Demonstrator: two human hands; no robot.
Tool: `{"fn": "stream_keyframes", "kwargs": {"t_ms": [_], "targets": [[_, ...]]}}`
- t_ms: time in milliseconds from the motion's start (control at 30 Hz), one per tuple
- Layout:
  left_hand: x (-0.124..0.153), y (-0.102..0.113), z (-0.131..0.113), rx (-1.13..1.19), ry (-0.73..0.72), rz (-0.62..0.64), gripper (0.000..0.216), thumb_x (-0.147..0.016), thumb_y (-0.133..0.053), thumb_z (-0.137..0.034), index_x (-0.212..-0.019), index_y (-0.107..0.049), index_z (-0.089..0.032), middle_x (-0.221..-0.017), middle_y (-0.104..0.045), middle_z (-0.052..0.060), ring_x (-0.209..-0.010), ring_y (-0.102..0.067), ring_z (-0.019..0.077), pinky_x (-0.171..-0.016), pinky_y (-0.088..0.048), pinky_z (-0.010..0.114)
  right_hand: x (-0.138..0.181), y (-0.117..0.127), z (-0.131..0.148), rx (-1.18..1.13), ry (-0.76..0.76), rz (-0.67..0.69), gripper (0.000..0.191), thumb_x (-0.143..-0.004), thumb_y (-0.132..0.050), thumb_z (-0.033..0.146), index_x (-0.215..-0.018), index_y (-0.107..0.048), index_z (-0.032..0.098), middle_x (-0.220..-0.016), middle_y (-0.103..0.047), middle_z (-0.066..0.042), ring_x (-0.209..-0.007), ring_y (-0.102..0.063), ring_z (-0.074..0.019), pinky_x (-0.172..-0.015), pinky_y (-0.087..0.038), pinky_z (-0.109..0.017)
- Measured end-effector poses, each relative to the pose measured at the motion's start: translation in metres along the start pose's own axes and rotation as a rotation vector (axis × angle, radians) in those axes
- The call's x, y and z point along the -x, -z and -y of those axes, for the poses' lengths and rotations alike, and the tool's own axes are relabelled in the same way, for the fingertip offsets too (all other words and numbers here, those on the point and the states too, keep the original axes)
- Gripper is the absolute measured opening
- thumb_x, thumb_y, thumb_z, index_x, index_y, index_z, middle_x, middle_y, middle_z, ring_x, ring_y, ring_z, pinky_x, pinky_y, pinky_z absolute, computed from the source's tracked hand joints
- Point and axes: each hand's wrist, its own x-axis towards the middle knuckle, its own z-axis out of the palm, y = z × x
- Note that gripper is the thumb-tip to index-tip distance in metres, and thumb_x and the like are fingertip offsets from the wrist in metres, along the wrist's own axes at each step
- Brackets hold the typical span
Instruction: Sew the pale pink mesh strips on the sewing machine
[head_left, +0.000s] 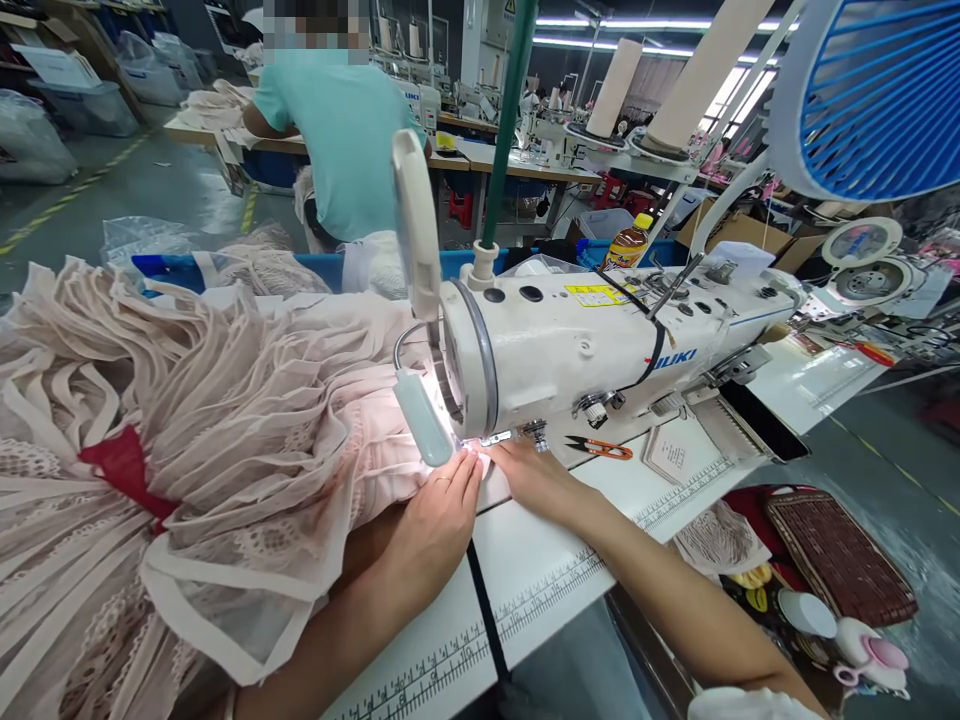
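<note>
At the needle area of a white sewing machine [540,350], both hands are on a pale pink lace-trimmed fabric piece [386,455]. My left hand [446,505] has its fingers close together, with the fingertips pinching the fabric's edge just in front of the lit needle area. My right hand [532,480] reaches in from the right, its fingers bent onto the same edge; its fingertips are partly hidden by the left fingers and the machine. The needle itself cannot be made out. A large pile of pale pink garment pieces [247,400], tied with a red strip [131,475], lies left of my left arm.
Orange-handled thread snips [600,448] and a stack of small labels [667,455] lie right of my right hand. A ruler tape [442,660] runs along the table's front edge. A drink bottle [628,243] and a blue fan [877,100] stand behind. A co-worker [337,140] sits ahead.
</note>
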Motion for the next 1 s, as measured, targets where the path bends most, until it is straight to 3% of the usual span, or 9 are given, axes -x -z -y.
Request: {"fn": "stream_keyframes", "kwargs": {"t_ms": [400,700,867,1000], "targets": [[0.003,-0.007,0.0,0.044,0.045,0.053,0.049,-0.088,-0.028,0.004,-0.131,-0.052,0.004,-0.127,-0.065,0.023,-0.119,-0.062,0.0314,-0.095,-0.053,0.044,-0.002,0.0,-0.002,-0.064,-0.026,0.038,0.039,-0.097,-0.036,0.015,-0.127,-0.057,0.028,-0.112,-0.066,-0.006,-0.106,-0.054,-0.0262,-0.085,-0.047,-0.037],[0.005,-0.008,-0.002,0.041,0.062,0.069,0.049,-0.089,-0.029,0.002,-0.134,-0.048,0.0,-0.13,-0.063,0.021,-0.123,-0.058,0.0298,-0.099,-0.047,0.044,-0.005,0.005,0.007,0.079,-0.001,-0.005,0.034,-0.097,-0.04,0.015,-0.124,-0.06,0.025,-0.108,-0.069,-0.008,-0.099,-0.058,-0.0249,-0.08,-0.048,-0.035],[0.003,0.008,0.012,-0.009,0.051,0.151,0.037,-0.088,-0.033,0.002,-0.11,-0.061,-0.011,-0.115,-0.068,0.016,-0.11,-0.063,0.029,-0.091,-0.047,0.043,-0.003,-0.004,0.006,0.186,0.033,-0.108,0.038,-0.087,-0.043,0.003,-0.111,-0.066,0.021,-0.102,-0.071,-0.009,-0.091,-0.062,-0.0238,-0.077,-0.049,-0.034],[0.005,0.017,0.03,0.093,0.063,0.228,0.035,-0.081,-0.037,0.005,-0.097,-0.058,-0.017,-0.106,-0.067,0.012,-0.089,-0.064,0.0252,-0.082,-0.046,0.039,0.002,-0.014,-0.002,0.075,0.138,-0.19,0.045,-0.085,-0.043,0.002,-0.114,-0.067,0.025,-0.113,-0.07,-0.005,-0.097,-0.064,-0.0194,-0.082,-0.051,-0.03]]}}
